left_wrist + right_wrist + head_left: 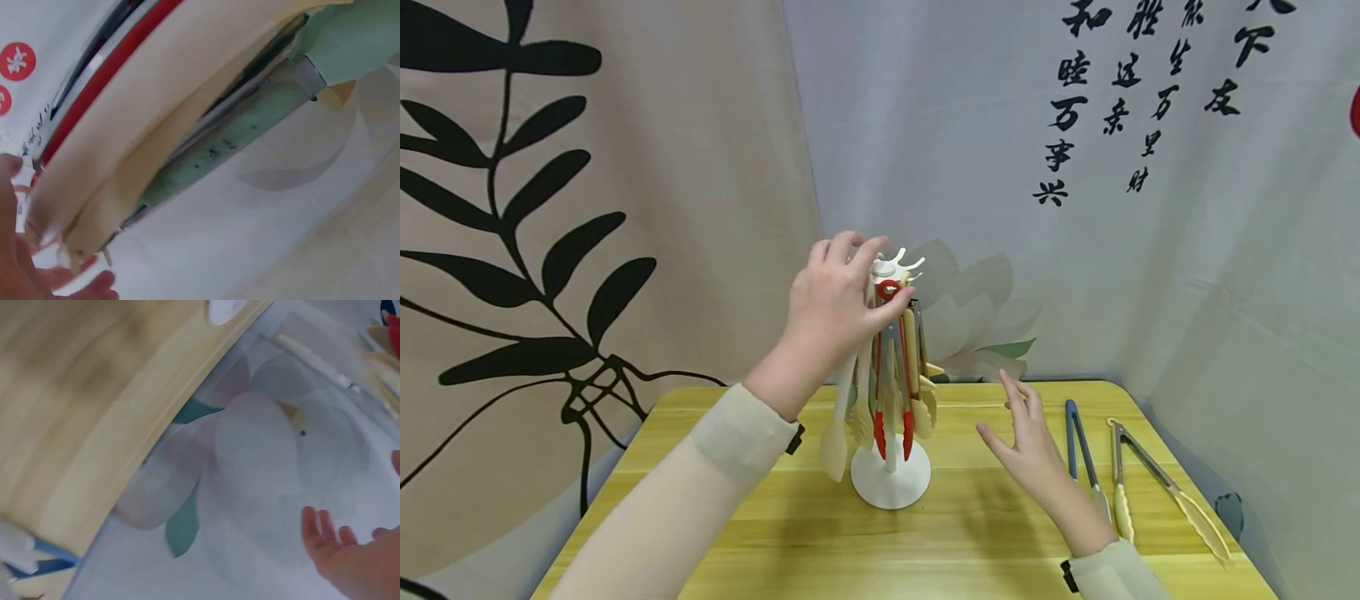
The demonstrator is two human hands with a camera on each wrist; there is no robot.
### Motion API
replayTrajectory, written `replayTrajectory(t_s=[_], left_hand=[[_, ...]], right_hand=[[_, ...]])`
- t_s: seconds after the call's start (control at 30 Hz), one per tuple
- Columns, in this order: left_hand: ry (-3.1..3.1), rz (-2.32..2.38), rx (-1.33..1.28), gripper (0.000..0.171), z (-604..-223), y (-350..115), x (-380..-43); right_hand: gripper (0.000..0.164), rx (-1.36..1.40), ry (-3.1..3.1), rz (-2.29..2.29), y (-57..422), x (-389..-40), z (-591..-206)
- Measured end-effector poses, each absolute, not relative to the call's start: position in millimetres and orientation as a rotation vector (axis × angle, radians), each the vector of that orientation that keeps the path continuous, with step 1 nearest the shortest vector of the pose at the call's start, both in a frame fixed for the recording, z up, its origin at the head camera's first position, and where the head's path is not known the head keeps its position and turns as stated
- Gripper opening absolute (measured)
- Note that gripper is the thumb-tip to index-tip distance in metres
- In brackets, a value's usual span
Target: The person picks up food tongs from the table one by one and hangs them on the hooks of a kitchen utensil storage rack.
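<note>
A white utensil stand (891, 492) with a round base and curved top hooks holds several hanging kitchen tools. Among them are red-tipped tongs (907, 433), a cream utensil (834, 450) on the left side, and a green-handled tool (212, 150). My left hand (831, 304) is at the top of the stand, thumb stretched in front and fingers spread beside the hooks; whether it touches them is unclear. Apart from the stand, my right hand (1033, 454) hovers over the table's right side, fingers loosely extended and holding nothing. The right wrist view shows the same hand (359, 559) at lower right.
To the right of my right hand, blue-handled tongs (1081, 442) and spread cream-tipped tongs (1157, 475) lie on the wooden table (760, 533). Behind the table hangs a pale curtain (925, 125) printed with leaves, a lotus and black characters.
</note>
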State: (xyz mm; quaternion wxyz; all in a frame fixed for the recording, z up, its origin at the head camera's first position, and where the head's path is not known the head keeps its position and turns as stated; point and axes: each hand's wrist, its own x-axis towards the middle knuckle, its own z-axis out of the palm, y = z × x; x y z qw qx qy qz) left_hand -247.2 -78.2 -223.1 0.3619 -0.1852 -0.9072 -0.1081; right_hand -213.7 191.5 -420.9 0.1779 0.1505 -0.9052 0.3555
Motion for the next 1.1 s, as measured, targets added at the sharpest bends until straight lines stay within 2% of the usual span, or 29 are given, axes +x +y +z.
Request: replayTrajectory(t_s=[0.23, 0.6, 0.8, 1.1], left_hand=[[-2.388, -0.196, -0.362, 0.064, -223, -71, -240], [-2.446, -0.365, -0.340, 0.048, -221, -62, -241], [-2.472, -0.395, -0.347, 0.041, -218, -62, -242], [-2.502, -0.370, -0.375, 0.042, -214, -61, -243]], right_hand=[[0.085, 0.196, -2.766, 0.859, 224, -218, -435], [0.089, -0.036, -3.098, 0.777, 265, -222, -458], [0.094, -0.166, -3.187, 0.795, 280, -223, -460], [0.099, -0.243, -3.245, 0.784, 289, -226, -461]])
